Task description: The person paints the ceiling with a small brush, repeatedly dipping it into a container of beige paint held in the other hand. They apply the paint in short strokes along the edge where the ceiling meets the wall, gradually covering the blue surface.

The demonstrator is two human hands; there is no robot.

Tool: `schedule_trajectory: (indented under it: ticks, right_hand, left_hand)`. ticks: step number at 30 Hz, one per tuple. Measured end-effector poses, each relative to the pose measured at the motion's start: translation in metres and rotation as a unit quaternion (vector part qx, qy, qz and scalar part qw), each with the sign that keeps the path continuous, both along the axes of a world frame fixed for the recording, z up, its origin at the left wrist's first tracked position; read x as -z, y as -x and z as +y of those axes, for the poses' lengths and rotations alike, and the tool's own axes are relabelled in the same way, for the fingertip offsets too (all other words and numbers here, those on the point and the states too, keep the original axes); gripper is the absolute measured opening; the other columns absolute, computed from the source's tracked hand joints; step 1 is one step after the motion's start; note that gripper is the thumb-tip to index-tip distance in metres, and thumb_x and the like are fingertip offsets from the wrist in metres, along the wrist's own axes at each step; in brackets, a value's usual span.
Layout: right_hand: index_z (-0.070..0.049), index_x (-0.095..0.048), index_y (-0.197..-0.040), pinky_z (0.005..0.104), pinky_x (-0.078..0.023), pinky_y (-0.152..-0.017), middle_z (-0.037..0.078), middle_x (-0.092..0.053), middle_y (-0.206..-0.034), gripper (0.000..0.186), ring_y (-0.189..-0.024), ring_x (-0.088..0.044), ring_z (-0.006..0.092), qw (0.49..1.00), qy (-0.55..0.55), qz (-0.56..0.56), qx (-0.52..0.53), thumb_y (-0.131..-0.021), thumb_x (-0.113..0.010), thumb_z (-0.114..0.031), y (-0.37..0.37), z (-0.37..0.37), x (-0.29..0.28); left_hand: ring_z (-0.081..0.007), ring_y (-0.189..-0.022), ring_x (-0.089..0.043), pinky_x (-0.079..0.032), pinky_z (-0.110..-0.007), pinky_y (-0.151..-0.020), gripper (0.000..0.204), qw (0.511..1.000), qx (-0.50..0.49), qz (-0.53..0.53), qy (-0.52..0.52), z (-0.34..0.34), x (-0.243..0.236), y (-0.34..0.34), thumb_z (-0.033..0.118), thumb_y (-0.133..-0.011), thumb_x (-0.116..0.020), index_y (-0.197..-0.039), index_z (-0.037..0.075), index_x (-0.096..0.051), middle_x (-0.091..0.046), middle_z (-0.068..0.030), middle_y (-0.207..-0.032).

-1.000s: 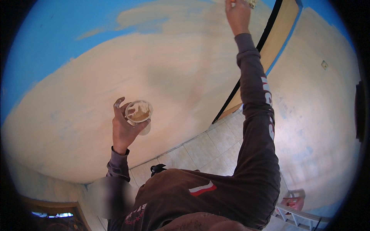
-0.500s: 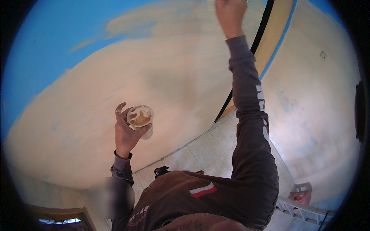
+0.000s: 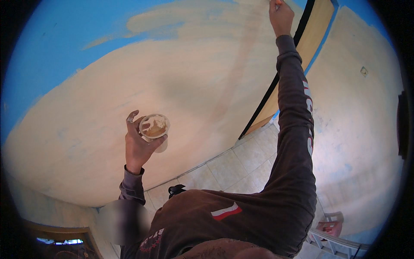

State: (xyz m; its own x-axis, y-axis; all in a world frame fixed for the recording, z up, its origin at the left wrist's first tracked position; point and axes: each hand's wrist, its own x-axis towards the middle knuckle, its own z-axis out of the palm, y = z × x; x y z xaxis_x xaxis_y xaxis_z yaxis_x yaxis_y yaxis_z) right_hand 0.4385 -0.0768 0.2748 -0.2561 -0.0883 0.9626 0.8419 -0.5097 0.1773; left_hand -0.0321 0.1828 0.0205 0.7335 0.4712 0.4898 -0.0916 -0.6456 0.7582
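— What's that in the left hand (image 3: 137, 149)?

— A small clear plastic cup (image 3: 154, 129), round-mouthed, with tan paint in it and streaks of it up the inside. The fingers are wrapped round its side, thumb on the right of it, so it sits upright in front of the wall (image 3: 129, 86), left of the middle of the room as I see it.

— And the other one?

— The right hand (image 3: 280, 17) is up high, far along the wall, fingers clenched against it. Something is pinched in them at the very top, but it is cut off, so I cannot tell what it is. The dark sleeve (image 3: 297, 112) runs down from it, with pale markings along the arm.

— How does the wall look?

— Matte and streaky: a broad tan patch over bright blue, the blue left along the top and far left (the edge between them is ragged, brush-like). To the right stands a wooden door panel (image 3: 317, 34), yellowish, with a black strip (image 3: 276, 82) down its left side.

— The floor?

— Pale square tiles (image 3: 233, 164), grey joints. Low on the right, a small red plastic object (image 3: 330, 226) beside a light metal frame (image 3: 334, 246).
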Motion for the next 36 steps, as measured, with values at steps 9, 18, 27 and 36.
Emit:
schedule_trajectory:
  ticks: [9,18,27,36]
  right_hand:
    - [0.003,-0.059,-0.08,0.047,-0.042,-0.059,0.027,-0.058,-0.072,0.039,-0.064,-0.058,0.0431,0.992,-0.04,0.106,0.047,-0.106,-0.052,-0.025,-0.005,-0.015,-0.044]
    - [0.003,-0.068,-0.089,0.0499,-0.046,-0.06,0.028,-0.06,-0.072,0.034,-0.068,-0.059,0.0483,0.999,0.021,0.033,0.018,-0.105,-0.051,-0.022,0.051,0.011,-0.052]
    - [0.004,-0.072,-0.098,0.0497,-0.051,-0.068,0.028,-0.066,-0.082,0.035,-0.077,-0.066,0.0455,0.996,-0.011,0.062,0.063,-0.106,-0.053,-0.024,-0.007,-0.032,-0.03]
    - [0.001,-0.074,-0.112,0.0429,-0.052,-0.07,0.019,-0.071,-0.086,0.025,-0.078,-0.067,0.0336,0.995,0.083,0.016,-0.058,-0.102,-0.062,-0.017,0.099,0.048,0.009]
  left_hand:
    - [-0.0318,-0.115,-0.069,-0.059,-0.042,-0.098,0.101,1.0,0.007,-0.007,-0.005,0.0,-0.001,0.0,0.01,-0.071,-0.094,-0.147,-0.002,-0.029,-0.066,-0.0245,-0.124]
    - [-0.0352,-0.118,-0.068,-0.061,-0.046,-0.095,0.101,1.0,-0.005,-0.003,-0.008,0.002,0.003,0.0,0.014,-0.073,-0.093,-0.15,0.004,-0.027,-0.065,-0.0252,-0.129]
    - [-0.0347,-0.118,-0.068,-0.06,-0.045,-0.097,0.101,1.0,-0.008,0.002,-0.006,0.004,0.007,-0.002,0.013,-0.074,-0.092,-0.15,0.005,-0.027,-0.065,-0.0255,-0.129]
    - [-0.0338,-0.12,-0.066,-0.059,-0.045,-0.097,0.102,1.0,0.002,0.003,0.023,0.003,0.006,0.001,0.013,-0.074,-0.092,-0.151,0.004,-0.026,-0.062,-0.0245,-0.132]
